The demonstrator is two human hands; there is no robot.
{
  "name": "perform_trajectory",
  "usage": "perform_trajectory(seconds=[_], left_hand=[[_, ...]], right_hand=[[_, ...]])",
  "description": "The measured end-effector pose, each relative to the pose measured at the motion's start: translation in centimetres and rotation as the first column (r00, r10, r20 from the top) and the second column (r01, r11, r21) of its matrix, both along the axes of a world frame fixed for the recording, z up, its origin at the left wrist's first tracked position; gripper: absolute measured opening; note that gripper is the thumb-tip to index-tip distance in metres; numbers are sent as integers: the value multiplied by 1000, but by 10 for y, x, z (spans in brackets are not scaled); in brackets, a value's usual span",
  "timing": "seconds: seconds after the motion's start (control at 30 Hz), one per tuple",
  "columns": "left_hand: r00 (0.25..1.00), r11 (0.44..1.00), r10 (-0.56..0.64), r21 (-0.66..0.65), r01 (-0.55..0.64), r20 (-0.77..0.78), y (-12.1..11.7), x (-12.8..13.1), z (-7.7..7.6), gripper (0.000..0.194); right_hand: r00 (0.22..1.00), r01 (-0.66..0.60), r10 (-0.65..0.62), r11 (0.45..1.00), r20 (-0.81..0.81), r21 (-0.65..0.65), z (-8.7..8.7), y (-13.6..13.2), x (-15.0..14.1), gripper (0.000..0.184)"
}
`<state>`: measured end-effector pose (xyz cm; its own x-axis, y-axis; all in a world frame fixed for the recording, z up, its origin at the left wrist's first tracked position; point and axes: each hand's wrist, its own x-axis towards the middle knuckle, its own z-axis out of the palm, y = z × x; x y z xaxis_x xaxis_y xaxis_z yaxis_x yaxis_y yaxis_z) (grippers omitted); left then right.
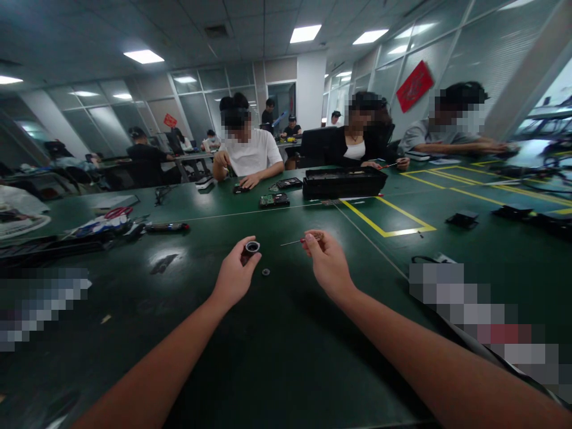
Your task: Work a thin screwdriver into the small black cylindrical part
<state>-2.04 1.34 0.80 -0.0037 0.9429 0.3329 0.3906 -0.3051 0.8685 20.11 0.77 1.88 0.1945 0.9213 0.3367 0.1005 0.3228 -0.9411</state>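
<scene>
My left hand [235, 274] is closed around a small dark cylindrical part [252, 246], whose round, light-rimmed open end faces up. Its exact kind is not clear. Between thumb and fingers of my right hand [328, 260] is a slim screwdriver [292, 242]; its thin metal shaft points left, toward the cylinder, without touching it. Part of the red handle shows at my fingertips. On the green table [268, 357], just below and right of the left hand, lies a small round dark piece [266, 272], apart from both hands.
Ahead stand a long black housing [344, 181] and a green circuit board [274, 200]. A dark pen-like tool [168, 227] and tangled cables [109, 221] lie left. Yellow tape [388, 232] marks the right side. Co-workers sit across the table, one in a white shirt [254, 152].
</scene>
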Motion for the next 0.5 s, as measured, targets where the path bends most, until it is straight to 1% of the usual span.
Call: perform_trajectory(seconds=[0.07, 0.1, 0.13, 0.17, 0.23, 0.3, 0.33, 0.4, 0.43, 0.5], left_hand=[[982, 998, -37, -42, 46, 187, 2, -3, 1, 45], [969, 997, -45, -57, 61, 243, 2, -4, 2, 42], [966, 996, -44, -69, 63, 254, 1, -5, 4, 38], [976, 996, -33, -78, 50, 215, 0, -6, 7, 33], [1000, 996, 9, -84, -7, 19, -3, -7, 14, 27], [974, 998, 37, -42, -47, -224, -8, -8, 20, 26], [946, 999, 39, -9, -44, -323, -9, -7, 22, 24], [881, 999, 9, 32, 7, -473, -12, -6, 22, 19], [846, 999, -18, 31, 41, -532, -12, -5, 21, 20], [767, 996, -74, -13, 86, -638, -12, -3, 17, 26]], right_hand=[[1000, -8, 8, 1000, -4, 1, -1, 1, 0, 29], [1000, -13, 13, 1000, -7, 4, -2, 1, 0, 29], [1000, -18, 18, 1000, -7, 6, -3, 1, 0, 29], [1000, -22, 22, 1000, -7, 7, -3, 1, 0, 29], [1000, -25, 25, 1000, -5, -1, -3, 1, 0, 29], [1000, -31, 31, 999, -4, -11, -2, 0, 0, 29], [999, -34, 34, 999, -1, -12, -2, -1, 0, 29], [999, -42, 42, 999, 10, -12, -1, -1, 0, 30], [999, -44, 45, 999, 16, -15, -1, -2, 0, 30], [999, -44, 45, 999, 27, -24, -1, -2, -1, 30]])
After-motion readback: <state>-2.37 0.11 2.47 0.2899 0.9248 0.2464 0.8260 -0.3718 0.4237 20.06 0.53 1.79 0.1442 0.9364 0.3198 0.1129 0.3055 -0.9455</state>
